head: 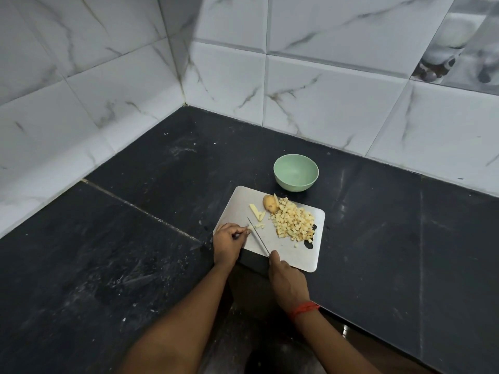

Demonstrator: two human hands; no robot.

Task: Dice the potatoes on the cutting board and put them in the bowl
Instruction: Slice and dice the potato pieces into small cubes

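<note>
A steel cutting board (299, 255) lies on the black counter. A heap of diced potato (294, 222) covers its right half, with an uncut potato piece (270, 203) at the heap's far left. A few potato strips (256, 211) lie near the board's left side. My right hand (286, 282) grips the handle of a knife (258, 236), whose thin blade points away over the board. My left hand (229, 242), fingers curled, pinches a small potato piece at the blade's tip. The pale green bowl (296, 171) stands just beyond the board and looks empty.
The black stone counter (135, 252) runs into a corner of white marble-tiled walls (310, 103). The counter's front edge (351, 319) passes under my right wrist, and the board's near corner overhangs it.
</note>
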